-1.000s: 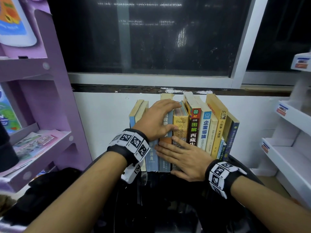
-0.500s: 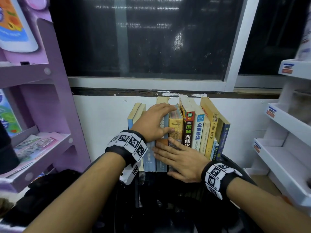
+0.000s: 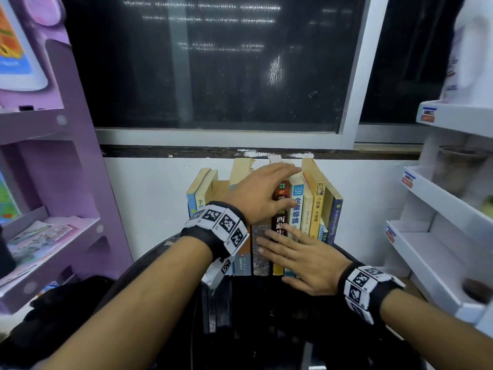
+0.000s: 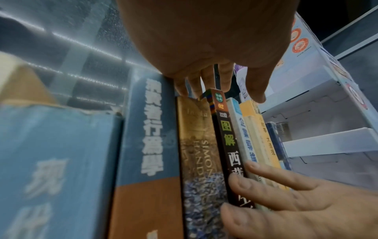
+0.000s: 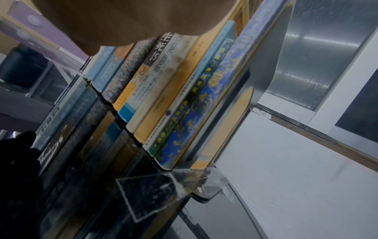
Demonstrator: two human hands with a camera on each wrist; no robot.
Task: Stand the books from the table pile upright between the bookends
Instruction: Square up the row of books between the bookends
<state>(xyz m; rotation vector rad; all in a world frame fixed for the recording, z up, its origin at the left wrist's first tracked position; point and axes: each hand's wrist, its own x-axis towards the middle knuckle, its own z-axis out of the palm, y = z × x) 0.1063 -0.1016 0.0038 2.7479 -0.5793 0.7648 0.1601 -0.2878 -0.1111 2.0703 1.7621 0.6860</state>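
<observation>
A row of books stands upright against the white wall on the dark glossy table (image 3: 266, 337). It runs from a light blue book (image 3: 191, 204) on the left to a dark blue one (image 3: 336, 217) (image 5: 214, 90) on the right. My left hand (image 3: 269, 190) (image 4: 214, 72) lies over the book tops, fingers stretched out, thumb against the black-spined book (image 3: 280, 222) (image 4: 227, 140). My right hand (image 3: 296, 252) (image 4: 286, 202) presses flat with straight fingers on the lower spines. A clear acrylic bookend (image 5: 155, 190) props the right end. The left end's support is hidden by my wrist.
A purple shelf unit (image 3: 66, 182) with leaflets stands close on the left. White shelves (image 3: 440, 236) stand close on the right. A dark window (image 3: 213, 62) sits above the books. A dark bag (image 3: 53, 311) lies at lower left.
My left hand has slid right along the book tops, from the tan and blue books to the black one, and its fingers have stretched out. My right hand stays flat on the spines.
</observation>
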